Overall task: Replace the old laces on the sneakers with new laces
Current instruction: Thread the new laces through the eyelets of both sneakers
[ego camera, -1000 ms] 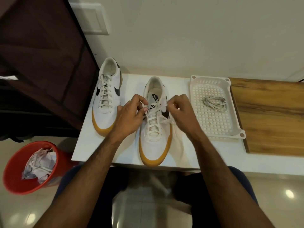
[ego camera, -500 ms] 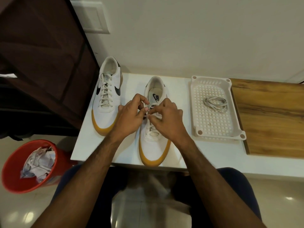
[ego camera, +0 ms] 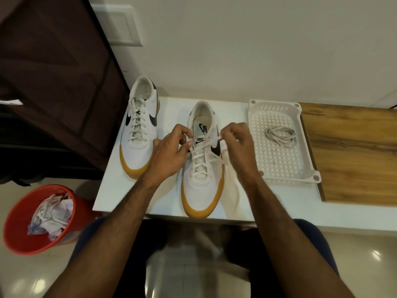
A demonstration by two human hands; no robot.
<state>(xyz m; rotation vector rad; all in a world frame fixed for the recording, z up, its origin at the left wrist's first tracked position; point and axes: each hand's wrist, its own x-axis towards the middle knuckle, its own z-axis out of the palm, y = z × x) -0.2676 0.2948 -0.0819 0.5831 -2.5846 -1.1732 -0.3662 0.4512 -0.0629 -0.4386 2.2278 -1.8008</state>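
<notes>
- Right hand (ego camera: 236, 145) now drawn rightward from left hand (ego camera: 171, 151); white cotton lace (ego camera: 204, 145) ends pinched by both.
- Near white gum-soled sneaker (ego camera: 200, 168): knot likely being undone.

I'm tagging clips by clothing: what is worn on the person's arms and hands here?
Nothing shows on either: the left hand and right hand are bare, without gloves, and both forearms are uncovered up to the frame's edge, with no sleeve, watch or band in view.

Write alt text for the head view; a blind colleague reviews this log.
Both hands, left hand and right hand, pinch lace ends over the nearer white sneaker on a white table. A second laced sneaker sits left; a coiled lace lies in a white basket.
</notes>
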